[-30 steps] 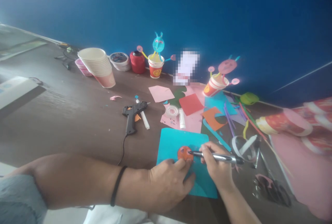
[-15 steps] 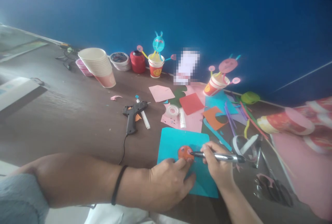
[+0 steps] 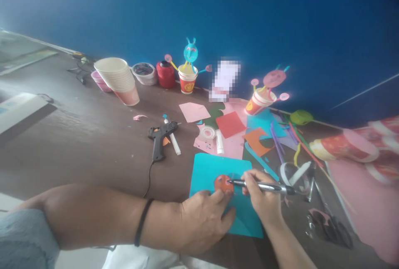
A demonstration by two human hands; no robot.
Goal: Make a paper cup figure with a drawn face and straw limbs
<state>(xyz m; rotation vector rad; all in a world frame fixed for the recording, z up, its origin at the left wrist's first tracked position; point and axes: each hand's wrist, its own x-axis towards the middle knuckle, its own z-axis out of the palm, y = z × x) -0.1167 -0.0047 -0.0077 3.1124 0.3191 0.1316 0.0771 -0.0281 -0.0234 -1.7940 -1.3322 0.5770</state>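
Note:
A small orange paper circle [image 3: 222,182] with small marks on it lies on a blue paper sheet [image 3: 202,169]. My left hand [image 3: 204,219] presses the circle's lower edge down with its fingertips, the other fingers curled on the sheet. In my right hand [image 3: 263,198] is a silver and black pen [image 3: 268,187], pinched between thumb and fingers. The pen's tip meets the right part of the circle. Above the sheet lie a glue stick [image 3: 220,142], a tape roll [image 3: 207,133] and a red paper square [image 3: 230,124].
A black glue gun [image 3: 160,138] rests over a white marker at the left. Stacked paper cups [image 3: 116,77] and two cup figures [image 3: 187,80] [image 3: 260,100] stand behind. Scissors [image 3: 335,229], pipe cleaners [image 3: 277,140] and a pink sheet [image 3: 364,202] lie at the right.
The pen tip has shifted very slightly left and up on the orange circle. My left hand stays in place.

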